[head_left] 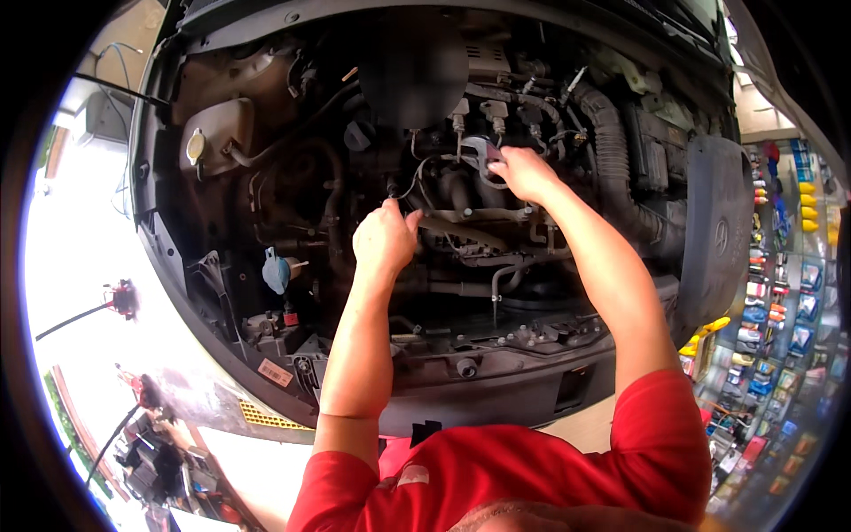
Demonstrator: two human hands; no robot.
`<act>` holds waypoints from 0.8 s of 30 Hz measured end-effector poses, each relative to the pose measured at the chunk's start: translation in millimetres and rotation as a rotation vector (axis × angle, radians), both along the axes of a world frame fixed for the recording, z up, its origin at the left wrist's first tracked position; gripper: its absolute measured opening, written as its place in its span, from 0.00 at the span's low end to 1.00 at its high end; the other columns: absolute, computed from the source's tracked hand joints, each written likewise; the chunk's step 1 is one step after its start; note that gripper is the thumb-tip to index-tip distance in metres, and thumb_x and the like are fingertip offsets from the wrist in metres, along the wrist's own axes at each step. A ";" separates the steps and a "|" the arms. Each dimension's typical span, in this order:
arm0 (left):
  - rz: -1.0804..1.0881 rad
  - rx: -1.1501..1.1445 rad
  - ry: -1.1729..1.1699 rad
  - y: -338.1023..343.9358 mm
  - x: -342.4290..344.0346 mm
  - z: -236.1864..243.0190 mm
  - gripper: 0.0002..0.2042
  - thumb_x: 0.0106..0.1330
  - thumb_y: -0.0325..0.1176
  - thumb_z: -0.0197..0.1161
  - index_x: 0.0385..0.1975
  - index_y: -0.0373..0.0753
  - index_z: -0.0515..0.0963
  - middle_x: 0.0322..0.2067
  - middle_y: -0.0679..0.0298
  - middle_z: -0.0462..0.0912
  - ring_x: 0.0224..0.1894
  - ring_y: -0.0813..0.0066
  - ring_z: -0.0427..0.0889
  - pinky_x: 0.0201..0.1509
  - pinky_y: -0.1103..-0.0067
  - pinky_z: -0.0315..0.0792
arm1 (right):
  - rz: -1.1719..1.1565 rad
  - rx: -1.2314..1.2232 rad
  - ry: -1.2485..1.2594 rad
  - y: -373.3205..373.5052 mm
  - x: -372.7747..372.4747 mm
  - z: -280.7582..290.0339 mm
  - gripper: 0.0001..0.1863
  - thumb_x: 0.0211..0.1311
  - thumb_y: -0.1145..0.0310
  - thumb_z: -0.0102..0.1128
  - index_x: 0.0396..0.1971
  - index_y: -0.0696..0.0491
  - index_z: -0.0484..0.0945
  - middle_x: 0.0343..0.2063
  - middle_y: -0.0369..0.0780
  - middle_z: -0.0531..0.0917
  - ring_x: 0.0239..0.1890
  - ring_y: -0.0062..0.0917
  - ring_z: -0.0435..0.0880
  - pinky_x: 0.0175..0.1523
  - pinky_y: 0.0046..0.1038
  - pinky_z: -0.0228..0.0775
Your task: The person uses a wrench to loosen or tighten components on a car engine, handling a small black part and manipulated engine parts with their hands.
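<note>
My left hand (pixel 385 239) reaches into the engine bay with its fingers closed at a small dark fitting, from which a thin cable (pixel 415 182) curves up to the right. The fingertips are partly turned away, so what they grip cannot be made out. Farther right, my right hand (pixel 525 176) pinches a curved grey piece with a purplish side (pixel 483 152). It lies just below the metal connectors (pixel 494 111) on top of the engine (pixel 456 191). A dark round blur covers part of the engine above my left hand.
A pale coolant tank (pixel 217 133) with a yellowish cap sits at the left of the bay, above a blue cap (pixel 277 270). A ribbed air hose (pixel 607 133) runs down the right. The black front panel (pixel 496 381) lies nearest me. Shelves of packaged goods (pixel 780 328) stand at right.
</note>
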State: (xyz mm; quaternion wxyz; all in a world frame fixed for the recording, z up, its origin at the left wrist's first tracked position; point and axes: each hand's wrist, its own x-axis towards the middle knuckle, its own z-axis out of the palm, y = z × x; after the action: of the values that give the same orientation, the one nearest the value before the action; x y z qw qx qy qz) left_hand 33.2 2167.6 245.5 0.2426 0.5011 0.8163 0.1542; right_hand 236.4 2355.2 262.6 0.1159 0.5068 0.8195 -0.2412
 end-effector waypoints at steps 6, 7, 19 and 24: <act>-0.008 -0.098 -0.124 0.8 -4.0 10.6 0.23 0.67 0.50 0.63 0.41 0.30 0.79 0.35 0.44 0.86 0.43 0.45 0.85 0.47 0.60 0.78 | 0.091 0.073 -0.072 20.2 -32.5 -21.3 0.20 0.71 0.54 0.57 0.44 0.58 0.78 0.44 0.52 0.84 0.51 0.49 0.81 0.54 0.45 0.73; -0.014 -0.095 -0.132 0.1 -4.0 10.4 0.23 0.67 0.50 0.63 0.41 0.30 0.79 0.35 0.44 0.86 0.43 0.45 0.85 0.47 0.59 0.78 | 0.104 0.079 -0.069 20.1 -35.5 -21.3 0.20 0.71 0.54 0.57 0.44 0.58 0.78 0.43 0.52 0.84 0.51 0.49 0.81 0.54 0.45 0.73; -0.029 -0.051 -0.152 -3.8 -6.3 8.9 0.21 0.65 0.50 0.65 0.35 0.32 0.78 0.31 0.44 0.85 0.39 0.45 0.85 0.43 0.59 0.79 | -0.478 -0.246 0.131 -21.8 -66.7 -54.2 0.23 0.70 0.54 0.57 0.40 0.64 0.81 0.39 0.58 0.84 0.48 0.52 0.83 0.52 0.46 0.73; -0.020 -0.032 -0.161 -1.8 -5.8 8.2 0.21 0.65 0.50 0.66 0.35 0.32 0.79 0.31 0.44 0.85 0.39 0.45 0.85 0.43 0.59 0.79 | -0.337 0.031 0.120 -21.2 -60.0 -75.2 0.24 0.68 0.53 0.59 0.40 0.64 0.81 0.39 0.58 0.84 0.48 0.51 0.83 0.53 0.46 0.74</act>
State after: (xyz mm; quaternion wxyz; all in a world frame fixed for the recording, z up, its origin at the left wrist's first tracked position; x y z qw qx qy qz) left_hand 27.3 2165.8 253.7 0.3171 0.4911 0.7915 0.1784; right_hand 176.4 2334.1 187.4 0.0171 0.6236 0.7318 -0.2743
